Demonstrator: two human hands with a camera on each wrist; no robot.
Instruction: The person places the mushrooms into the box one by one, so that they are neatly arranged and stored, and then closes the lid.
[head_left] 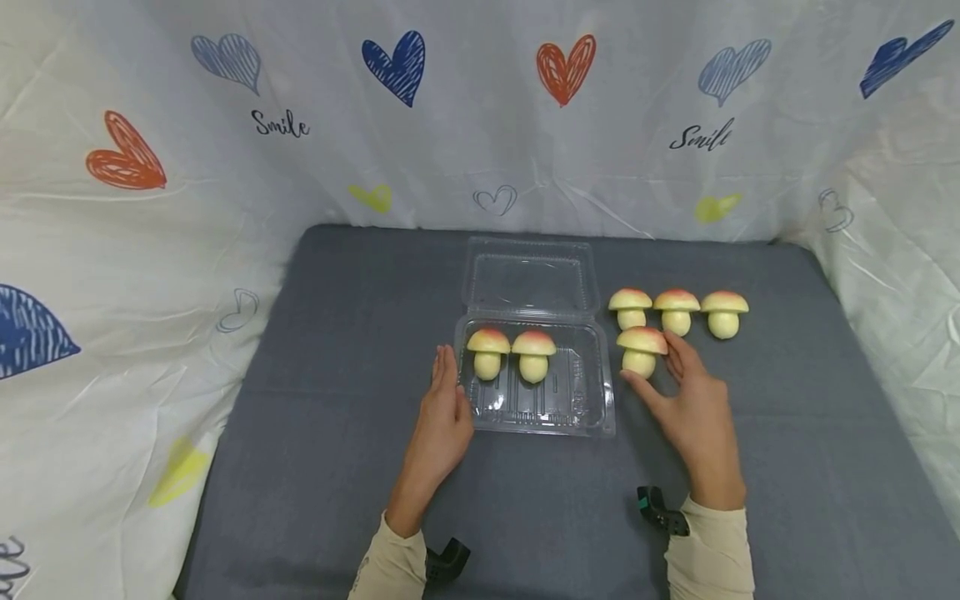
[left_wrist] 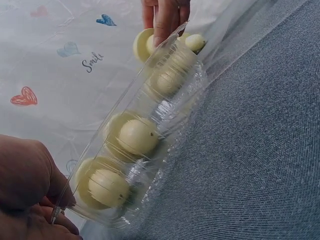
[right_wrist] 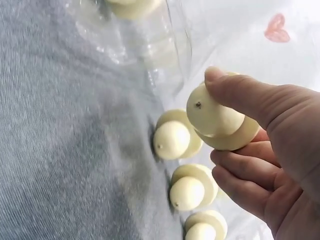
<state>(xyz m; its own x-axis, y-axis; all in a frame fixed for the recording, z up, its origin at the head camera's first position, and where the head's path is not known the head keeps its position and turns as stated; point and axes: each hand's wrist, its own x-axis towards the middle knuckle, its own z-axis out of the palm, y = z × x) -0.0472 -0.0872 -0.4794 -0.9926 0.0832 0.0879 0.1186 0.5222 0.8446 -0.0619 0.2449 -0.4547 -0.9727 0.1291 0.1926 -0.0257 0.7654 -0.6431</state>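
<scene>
While the left hand (head_left: 441, 421) touches the clear box (head_left: 573, 383) straight-fingered, the right hand (head_left: 696, 408) pinches a mushroom (head_left: 641, 354) near three others (head_left: 677, 312).

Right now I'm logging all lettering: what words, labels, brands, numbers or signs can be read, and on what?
"Smile": cloth, upper left of head view.
"Smile": cloth, upper right.
"Smile": cloth, left wrist view, perhaps a repeat.
Lettering at head view's lower left: cut off, unreadable.
Box, mushrooms: none readable.
</scene>
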